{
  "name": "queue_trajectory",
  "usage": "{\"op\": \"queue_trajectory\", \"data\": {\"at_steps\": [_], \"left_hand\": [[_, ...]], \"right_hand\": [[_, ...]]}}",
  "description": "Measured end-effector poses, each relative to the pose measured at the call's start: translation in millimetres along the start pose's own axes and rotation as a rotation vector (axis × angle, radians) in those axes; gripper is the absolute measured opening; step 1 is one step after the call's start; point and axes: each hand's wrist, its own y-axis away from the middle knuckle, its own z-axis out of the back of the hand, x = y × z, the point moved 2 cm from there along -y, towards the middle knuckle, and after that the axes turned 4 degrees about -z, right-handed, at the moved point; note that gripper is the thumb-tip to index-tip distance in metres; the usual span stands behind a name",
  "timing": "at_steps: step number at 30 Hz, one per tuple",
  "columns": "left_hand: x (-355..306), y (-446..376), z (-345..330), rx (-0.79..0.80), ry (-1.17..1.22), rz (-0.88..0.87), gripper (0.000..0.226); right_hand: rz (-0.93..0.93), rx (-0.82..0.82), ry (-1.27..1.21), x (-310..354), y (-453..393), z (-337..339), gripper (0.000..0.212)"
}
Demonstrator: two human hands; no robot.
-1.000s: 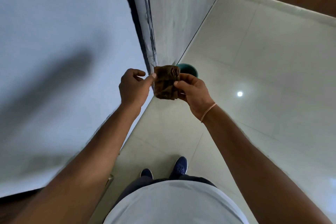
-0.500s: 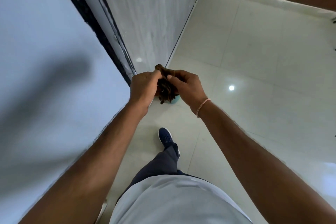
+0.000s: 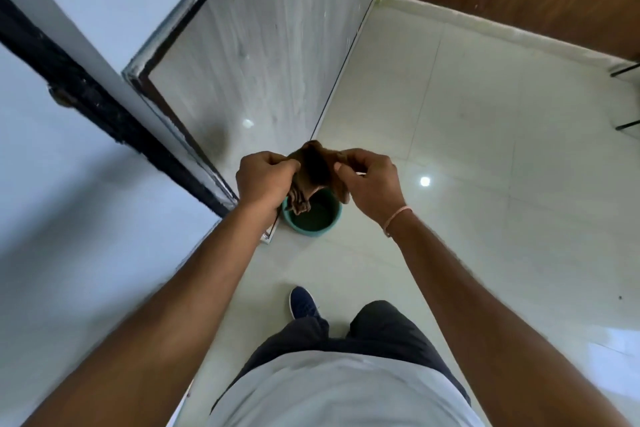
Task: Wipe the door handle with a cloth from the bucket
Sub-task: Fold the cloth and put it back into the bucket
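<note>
Single head-worn view, steeply downward, close over floor [image 3: 485,184].

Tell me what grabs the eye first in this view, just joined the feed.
Centre frame, the left hand and right hand both grip a brown cloth at chest height. Directly below it a green bucket stands on the pale tiled floor, beside the corner of the glass door.

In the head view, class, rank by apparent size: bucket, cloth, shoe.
1. Bucket, though partly hidden
2. Cloth, nearly as large; nearer the camera, so unsure
3. Shoe, partly hidden
</note>
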Motion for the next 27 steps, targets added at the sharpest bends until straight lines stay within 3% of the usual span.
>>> {"op": "queue_trajectory", "data": {"at_steps": [5, 9, 13, 15, 18, 24, 27], "left_hand": [[-31.7, -17.3, -27.2, 0.017, -0.027, -0.053, 0.007], [-44.3, -36.4, -40.9, -0.017, 0.100, -0.012, 0.028], [-67.2, -43.5, -58.5, 0.017, 0.261, 0.060, 0.044], [-78.5, -43.4, -67.0, 0.031, 0.348, 0.103, 0.052], [-83.6, -44.7, -76.5, -0.017, 0.418, 0.120, 0.051], [-56.9, -49.5, -92.1, -0.271, 0.090, 0.053, 0.022], [-46.8, -47.0, -102.3, -0.281, 0.126, 0.191, 0.032]], "right_hand": [[0.067, 0.038, 0.059, 11.3, -29.3, -20.5, 0.020], [0.035, 0.119, 0.000, 8.6, -58.0, -10.6, 0.021], [0.078, 0.231, 0.072, 12.3, -86.6, 0.2, 0.038], [0.024, 0.231, 0.023, 12.3, -106.9, 4.5, 0.035], [-0.181, 0.251, -0.243, 6.3, -132.3, 8.0, 0.017], [-0.480, 0.334, -0.601, 2.6, -169.7, 14.1, 0.016], [-0.516, 0.375, -0.643, 1.3, -176.1, 10.5, 0.014]]}}
